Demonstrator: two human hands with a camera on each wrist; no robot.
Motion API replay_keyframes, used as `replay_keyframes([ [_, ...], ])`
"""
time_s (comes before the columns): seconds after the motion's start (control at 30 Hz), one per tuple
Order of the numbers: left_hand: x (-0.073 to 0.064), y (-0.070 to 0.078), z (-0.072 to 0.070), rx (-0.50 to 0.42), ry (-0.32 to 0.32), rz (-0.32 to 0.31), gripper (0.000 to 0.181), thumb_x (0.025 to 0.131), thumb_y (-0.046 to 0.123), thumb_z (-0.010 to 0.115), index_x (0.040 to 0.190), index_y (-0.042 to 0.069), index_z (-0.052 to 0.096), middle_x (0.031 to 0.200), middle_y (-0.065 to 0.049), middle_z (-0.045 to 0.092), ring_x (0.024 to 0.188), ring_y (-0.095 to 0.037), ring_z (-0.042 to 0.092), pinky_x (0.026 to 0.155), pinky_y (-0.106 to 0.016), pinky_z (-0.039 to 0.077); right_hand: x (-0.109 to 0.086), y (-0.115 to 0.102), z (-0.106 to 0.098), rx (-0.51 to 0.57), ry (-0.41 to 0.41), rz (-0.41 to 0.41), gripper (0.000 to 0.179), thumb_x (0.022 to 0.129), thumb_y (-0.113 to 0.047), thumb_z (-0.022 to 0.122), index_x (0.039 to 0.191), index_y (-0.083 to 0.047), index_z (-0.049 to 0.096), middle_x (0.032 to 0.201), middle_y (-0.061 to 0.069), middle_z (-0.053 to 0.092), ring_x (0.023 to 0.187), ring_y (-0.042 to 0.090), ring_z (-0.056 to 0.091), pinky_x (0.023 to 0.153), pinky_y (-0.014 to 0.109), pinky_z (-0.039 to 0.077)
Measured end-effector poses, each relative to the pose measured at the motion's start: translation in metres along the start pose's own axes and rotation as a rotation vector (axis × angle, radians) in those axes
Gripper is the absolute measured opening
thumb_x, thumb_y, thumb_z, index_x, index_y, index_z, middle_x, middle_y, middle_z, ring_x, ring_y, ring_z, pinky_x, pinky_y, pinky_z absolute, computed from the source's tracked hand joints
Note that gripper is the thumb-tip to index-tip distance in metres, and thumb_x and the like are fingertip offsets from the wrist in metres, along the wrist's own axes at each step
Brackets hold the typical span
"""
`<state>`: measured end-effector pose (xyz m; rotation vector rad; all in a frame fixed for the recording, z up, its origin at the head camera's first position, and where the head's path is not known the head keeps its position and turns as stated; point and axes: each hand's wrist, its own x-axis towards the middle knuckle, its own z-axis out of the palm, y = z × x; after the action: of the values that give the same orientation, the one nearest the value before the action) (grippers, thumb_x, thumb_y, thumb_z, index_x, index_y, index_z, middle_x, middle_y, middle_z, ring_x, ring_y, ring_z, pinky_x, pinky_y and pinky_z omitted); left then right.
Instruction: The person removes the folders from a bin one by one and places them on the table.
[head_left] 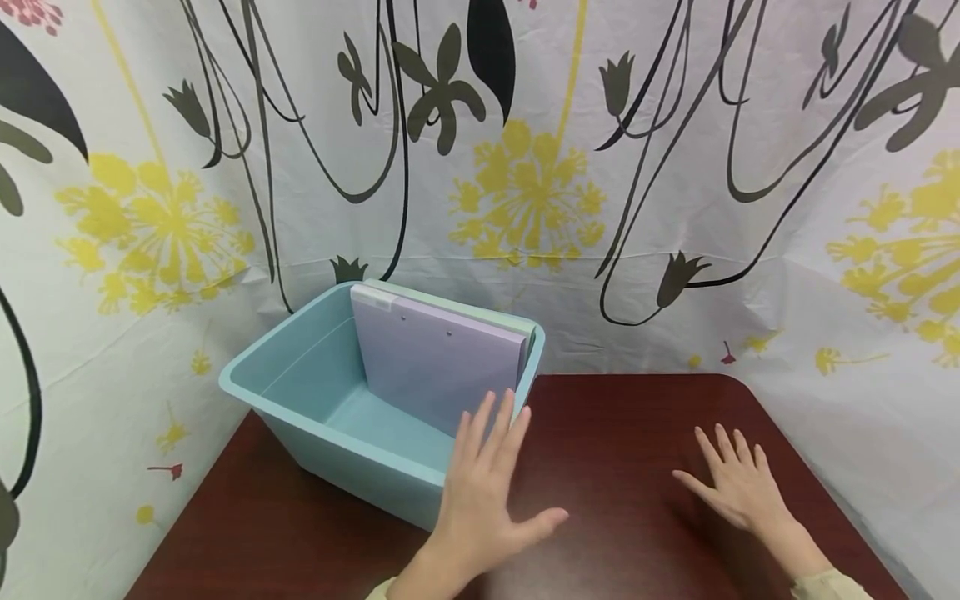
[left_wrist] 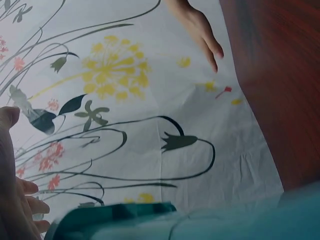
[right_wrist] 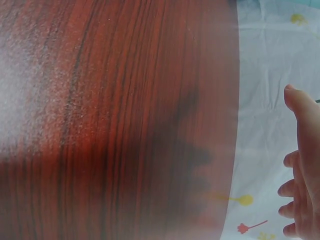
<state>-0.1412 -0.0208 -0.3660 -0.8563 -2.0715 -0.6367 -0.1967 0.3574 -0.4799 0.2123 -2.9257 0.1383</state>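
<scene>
A light blue plastic bin (head_left: 330, 432) stands on the dark red wooden table. Inside it, against its right back side, a flat lilac folder (head_left: 435, 350) leans upright, with a pale green one (head_left: 465, 309) behind it. My left hand (head_left: 480, 504) is held with fingers spread just in front of the bin's right corner, overlapping it in the head view; whether it touches the rim cannot be told. To the right, my right hand (head_left: 738, 492) hovers over the table, fingers straight and apart, holding nothing. Its shadow falls on the wood in the right wrist view.
A white cloth (head_left: 540, 308) with grey vines and yellow flowers hangs behind the table and along both sides. The bin sits near the table's back left corner. Bare tabletop (head_left: 600, 450) lies between the two hands.
</scene>
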Motion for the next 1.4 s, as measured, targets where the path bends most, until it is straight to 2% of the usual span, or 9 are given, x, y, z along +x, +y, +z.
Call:
replay_keyframes([
  [0.1, -0.003, -0.005, -0.005, 0.026, 0.009, -0.012, 0.082, 0.084, 0.066, 0.034, 0.137, 0.003, 0.037, 0.146, -0.012, 0.030, 0.133, -0.033, 0.026, 0.102, -0.054, 0.023, 0.000, 0.000, 0.000, 0.004, -0.005, 0.001, 0.083, 0.084, -0.059, 0.047, 0.136, 0.004, 0.034, 0.135, 0.035, 0.028, 0.122, 0.054, 0.022, 0.095, 0.064, 0.015],
  [0.2, -0.007, -0.011, -0.011, 0.043, 0.023, -0.032, 0.083, 0.085, 0.066, 0.032, 0.137, 0.002, 0.037, 0.145, -0.012, 0.030, 0.131, -0.035, 0.028, 0.103, -0.054, 0.022, 0.001, -0.001, 0.000, 0.008, -0.003, -0.001, 0.083, 0.084, -0.059, 0.047, 0.136, 0.004, 0.034, 0.135, 0.035, 0.028, 0.122, 0.054, 0.022, 0.095, 0.064, 0.015],
  [0.43, -0.016, -0.040, -0.028, 0.076, 0.112, -0.052, 0.081, 0.084, 0.062, 0.041, 0.133, -0.003, 0.041, 0.141, -0.018, 0.035, 0.129, -0.037, 0.031, 0.108, -0.049, 0.015, 0.001, -0.001, -0.001, 0.011, 0.010, -0.001, 0.082, 0.084, -0.059, 0.048, 0.136, 0.004, 0.035, 0.135, 0.035, 0.028, 0.122, 0.054, 0.021, 0.095, 0.064, 0.015],
  [0.53, -0.021, -0.057, -0.036, 0.077, 0.092, -0.049, 0.080, 0.085, 0.061, 0.043, 0.133, -0.003, 0.041, 0.140, -0.020, 0.037, 0.129, -0.038, 0.030, 0.109, -0.045, 0.012, 0.001, -0.001, -0.001, 0.013, 0.009, -0.001, 0.082, 0.084, -0.059, 0.047, 0.136, 0.004, 0.035, 0.135, 0.036, 0.028, 0.122, 0.053, 0.021, 0.095, 0.064, 0.014],
  [0.7, -0.032, -0.083, -0.048, 0.068, 0.024, 0.005, 0.080, 0.086, 0.062, 0.040, 0.134, -0.002, 0.041, 0.139, -0.021, 0.038, 0.129, -0.037, 0.030, 0.110, -0.041, 0.009, 0.000, -0.001, 0.000, 0.008, 0.014, -0.010, 0.082, 0.083, -0.059, 0.048, 0.135, 0.004, 0.036, 0.135, 0.036, 0.029, 0.122, 0.053, 0.022, 0.095, 0.064, 0.015],
  [0.87, -0.041, -0.105, -0.057, 0.124, 0.029, 0.035, 0.084, 0.085, 0.065, 0.037, 0.131, -0.004, 0.043, 0.136, -0.021, 0.042, 0.128, -0.037, 0.033, 0.110, -0.040, 0.010, -0.001, -0.001, 0.002, 0.003, 0.017, -0.014, 0.082, 0.083, -0.059, 0.048, 0.135, 0.003, 0.036, 0.135, 0.035, 0.029, 0.122, 0.053, 0.022, 0.095, 0.063, 0.015],
  [1.1, -0.052, -0.139, -0.072, 0.223, 0.014, -0.053, 0.089, 0.082, 0.072, 0.030, 0.131, -0.001, 0.045, 0.136, -0.020, 0.042, 0.127, -0.036, 0.034, 0.099, -0.060, 0.023, -0.001, -0.003, -0.001, 0.006, 0.014, -0.015, 0.082, 0.083, -0.059, 0.048, 0.135, 0.004, 0.036, 0.135, 0.035, 0.029, 0.122, 0.053, 0.021, 0.095, 0.064, 0.015],
  [1.2, -0.057, -0.151, -0.078, 0.245, -0.003, -0.099, 0.091, 0.081, 0.074, 0.030, 0.130, -0.001, 0.046, 0.136, -0.020, 0.041, 0.128, -0.035, 0.033, 0.100, -0.061, 0.021, 0.000, -0.003, 0.000, 0.005, 0.025, -0.019, 0.082, 0.083, -0.059, 0.049, 0.135, 0.004, 0.037, 0.134, 0.035, 0.030, 0.122, 0.053, 0.023, 0.095, 0.064, 0.016],
  [1.4, -0.069, -0.173, -0.089, 0.264, 0.011, -0.149, 0.092, 0.080, 0.074, 0.031, 0.128, -0.002, 0.047, 0.134, -0.021, 0.043, 0.127, -0.035, 0.034, 0.097, -0.063, 0.022, 0.000, -0.005, 0.001, 0.000, 0.034, -0.024, 0.082, 0.083, -0.059, 0.049, 0.134, 0.004, 0.038, 0.134, 0.035, 0.031, 0.121, 0.052, 0.024, 0.095, 0.063, 0.017],
])
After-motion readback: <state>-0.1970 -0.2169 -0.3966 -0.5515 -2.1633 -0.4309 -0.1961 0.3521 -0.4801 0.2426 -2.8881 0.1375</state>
